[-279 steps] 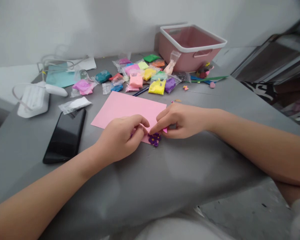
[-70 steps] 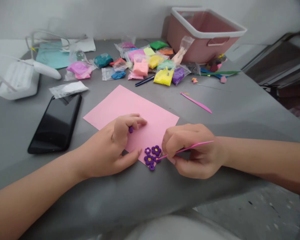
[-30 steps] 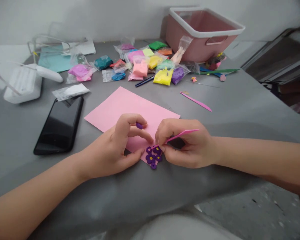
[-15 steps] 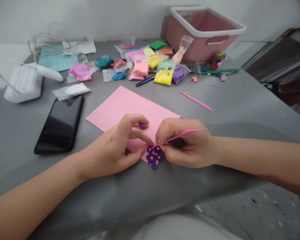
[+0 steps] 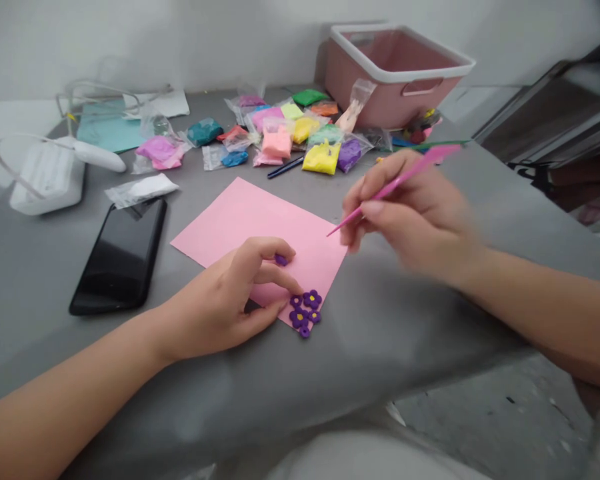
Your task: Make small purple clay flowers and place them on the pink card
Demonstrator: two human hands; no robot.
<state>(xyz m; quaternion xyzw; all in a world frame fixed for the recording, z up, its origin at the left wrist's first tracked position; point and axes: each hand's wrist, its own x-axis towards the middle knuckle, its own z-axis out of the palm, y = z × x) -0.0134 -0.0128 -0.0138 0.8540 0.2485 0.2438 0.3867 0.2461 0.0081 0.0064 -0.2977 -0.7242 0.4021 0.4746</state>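
Observation:
Pink paper (image 5: 260, 220) lies on the grey table, with several purple clay flowers (image 5: 300, 316) at its near corner, some with yellow centres. My left hand (image 5: 235, 300) rests on the paper's near edge, its index finger curled round a small purple clay piece (image 5: 281, 259); the middle finger and thumb reach beside the flowers. Above the paper's right corner, my right hand (image 5: 410, 217) is closed on a pink tool (image 5: 400, 181), its thin tip pointing down left. The tip is clear of the flowers.
Colourful clay packets (image 5: 275, 140) and a dark pen (image 5: 285, 167) lie behind the paper. A pink basket (image 5: 395, 100) stands at the back. On the left are a black phone (image 5: 117, 257) and a white power strip (image 5: 50, 173) with cables.
My right hand has lifted away from the flowers, up and to the right, with the pink tool. My left hand has stayed nearly in place. The view has shifted slightly.

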